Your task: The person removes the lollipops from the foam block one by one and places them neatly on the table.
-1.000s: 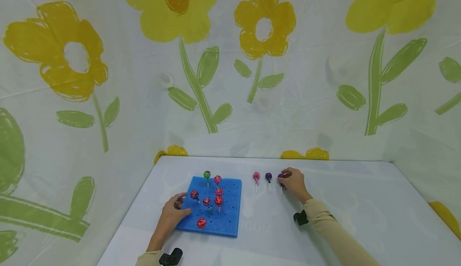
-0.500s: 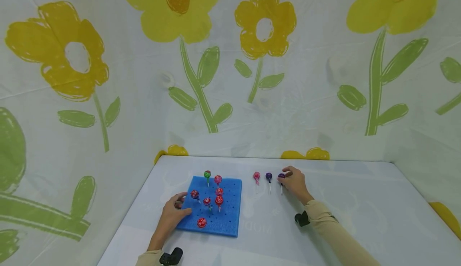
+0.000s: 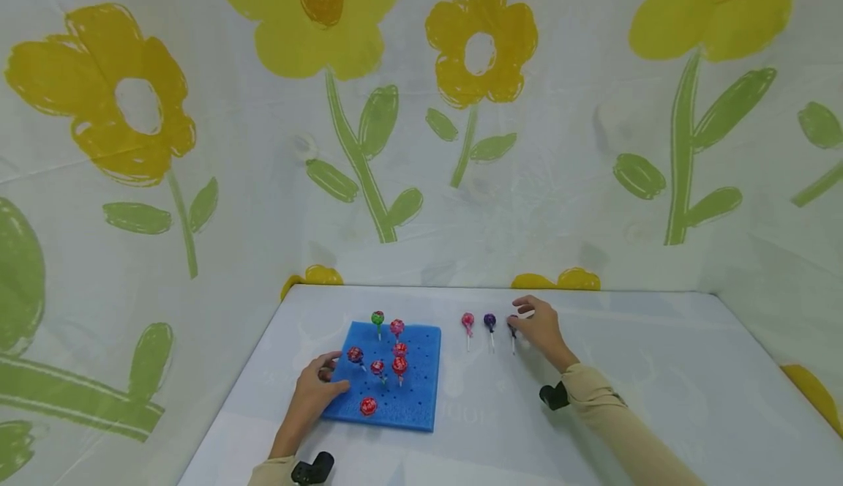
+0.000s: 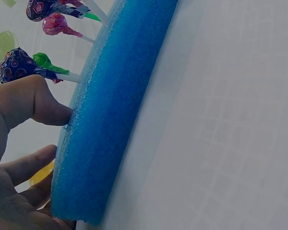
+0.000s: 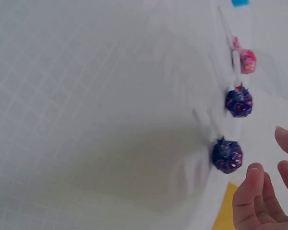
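Changed: right hand (image 3: 541, 331) has lifted slightly; grip apart, seemingly just clear of end purple pop (image 5: 227, 156) | pop: on surface (image 3: 632, 347), in row with second purple pop (image 5: 239, 101), pink pop (image 5: 248, 61) | means: likely unheld | left hand (image 3: 312, 389): fingers apart, touching foam (image 3: 418, 402)

At the lower right of the frame, my right hand (image 5: 261, 201) reaches in with fingers apart, one fingertip just beside a round lollipop in dark purple-blue wrapper (image 5: 227, 156), not touching. Above it lie a second round purple-blue lollipop (image 5: 239, 102) and a pink-wrapped lollipop (image 5: 247, 61). A bright blue corner (image 5: 240, 2) shows at top right, a yellow patch (image 5: 224, 213) at bottom right.
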A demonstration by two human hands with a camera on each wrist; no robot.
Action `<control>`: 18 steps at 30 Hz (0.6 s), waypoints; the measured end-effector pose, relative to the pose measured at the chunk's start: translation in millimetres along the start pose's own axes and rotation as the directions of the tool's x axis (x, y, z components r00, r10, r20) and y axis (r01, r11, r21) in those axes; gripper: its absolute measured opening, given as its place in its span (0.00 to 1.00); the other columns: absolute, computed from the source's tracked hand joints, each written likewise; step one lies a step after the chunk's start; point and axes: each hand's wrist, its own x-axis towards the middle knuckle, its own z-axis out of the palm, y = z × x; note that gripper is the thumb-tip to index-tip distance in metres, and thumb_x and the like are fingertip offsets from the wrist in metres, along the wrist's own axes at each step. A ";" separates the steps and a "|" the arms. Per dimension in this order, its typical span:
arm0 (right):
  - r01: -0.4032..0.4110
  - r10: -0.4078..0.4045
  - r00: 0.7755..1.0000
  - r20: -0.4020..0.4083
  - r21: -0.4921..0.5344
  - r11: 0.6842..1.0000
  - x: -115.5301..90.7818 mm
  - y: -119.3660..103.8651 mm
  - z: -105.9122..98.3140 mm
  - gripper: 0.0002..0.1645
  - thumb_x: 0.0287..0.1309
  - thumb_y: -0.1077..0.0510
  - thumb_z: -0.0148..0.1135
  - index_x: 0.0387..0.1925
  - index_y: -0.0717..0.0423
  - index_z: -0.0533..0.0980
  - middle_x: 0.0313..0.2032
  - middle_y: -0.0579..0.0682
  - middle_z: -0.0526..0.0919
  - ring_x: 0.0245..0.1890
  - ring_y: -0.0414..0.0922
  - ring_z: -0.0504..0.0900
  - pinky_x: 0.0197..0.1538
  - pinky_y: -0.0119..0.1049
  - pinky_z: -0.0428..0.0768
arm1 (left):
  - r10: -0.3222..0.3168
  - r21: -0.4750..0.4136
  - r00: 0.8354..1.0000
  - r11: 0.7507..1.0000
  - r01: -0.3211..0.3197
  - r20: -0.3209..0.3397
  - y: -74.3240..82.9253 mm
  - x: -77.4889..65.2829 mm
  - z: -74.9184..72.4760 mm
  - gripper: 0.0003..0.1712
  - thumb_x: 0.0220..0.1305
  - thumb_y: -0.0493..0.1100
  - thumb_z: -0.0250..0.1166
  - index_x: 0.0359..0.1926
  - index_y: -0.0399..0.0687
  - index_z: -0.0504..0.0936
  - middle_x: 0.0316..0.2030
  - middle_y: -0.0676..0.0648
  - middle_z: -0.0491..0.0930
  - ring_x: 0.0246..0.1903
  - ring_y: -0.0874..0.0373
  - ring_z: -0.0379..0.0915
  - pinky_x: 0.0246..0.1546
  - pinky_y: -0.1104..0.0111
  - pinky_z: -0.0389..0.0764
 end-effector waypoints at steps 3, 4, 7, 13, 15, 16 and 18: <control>0.020 -0.020 1.000 0.005 0.022 1.000 -2.0 -4.9 -1.4 0.21 0.52 0.62 0.67 0.49 0.65 0.75 0.44 0.64 0.78 0.38 0.54 0.78 0.41 0.44 0.79 | -0.001 0.002 1.000 1.000 0.001 0.001 -0.9 -0.3 0.1 0.32 0.51 0.37 0.68 0.60 0.39 0.72 0.46 0.40 0.74 0.45 0.47 0.68 0.45 0.54 0.74; 0.024 -0.024 1.000 0.008 0.028 0.999 -2.8 -6.4 -1.4 0.21 0.52 0.62 0.67 0.49 0.65 0.75 0.44 0.63 0.79 0.38 0.54 0.78 0.42 0.44 0.78 | -0.004 0.004 1.000 1.000 0.004 0.003 -1.1 -0.4 0.0 0.32 0.51 0.37 0.68 0.60 0.39 0.72 0.46 0.40 0.74 0.46 0.47 0.68 0.46 0.53 0.74; 0.028 -0.029 0.999 0.015 0.040 0.999 -5.5 -11.5 -1.5 0.21 0.52 0.61 0.68 0.48 0.63 0.76 0.44 0.62 0.79 0.37 0.53 0.78 0.42 0.44 0.79 | -0.015 0.010 1.000 1.000 0.015 0.007 -1.5 -0.9 0.1 0.33 0.51 0.37 0.68 0.60 0.38 0.71 0.47 0.39 0.74 0.47 0.46 0.68 0.47 0.52 0.74; 0.039 -0.041 0.999 0.035 0.072 0.997 -13.1 -25.2 -2.4 0.19 0.53 0.61 0.67 0.48 0.61 0.76 0.44 0.61 0.79 0.36 0.50 0.78 0.40 0.41 0.79 | -0.016 0.004 1.000 1.000 0.016 0.006 -0.4 -0.8 0.8 0.33 0.51 0.37 0.67 0.60 0.39 0.71 0.48 0.39 0.74 0.47 0.45 0.68 0.47 0.51 0.73; 0.045 -0.050 0.997 0.052 0.096 0.994 -16.3 -29.1 -2.5 0.19 0.53 0.61 0.67 0.47 0.60 0.77 0.45 0.62 0.79 0.36 0.50 0.78 0.38 0.39 0.79 | -0.012 0.005 1.000 1.000 0.012 0.004 0.3 -0.7 1.1 0.33 0.51 0.37 0.67 0.60 0.39 0.71 0.47 0.39 0.74 0.47 0.46 0.68 0.47 0.51 0.73; 0.045 -0.051 0.997 0.060 0.110 0.993 -18.1 -31.3 -2.3 0.18 0.53 0.61 0.67 0.47 0.60 0.77 0.45 0.61 0.79 0.36 0.50 0.78 0.37 0.38 0.79 | -0.011 0.006 1.000 1.000 0.011 0.003 0.7 -0.7 1.3 0.33 0.51 0.37 0.67 0.60 0.39 0.71 0.47 0.39 0.74 0.47 0.46 0.68 0.47 0.51 0.73; 0.045 -0.055 0.996 0.073 0.133 0.990 -21.4 -34.7 -1.2 0.17 0.53 0.61 0.67 0.46 0.58 0.77 0.44 0.60 0.79 0.35 0.49 0.77 0.35 0.37 0.79 | -0.011 0.010 1.000 1.000 0.011 0.002 1.6 -0.7 1.1 0.33 0.51 0.37 0.67 0.60 0.39 0.71 0.47 0.40 0.74 0.46 0.46 0.68 0.47 0.52 0.73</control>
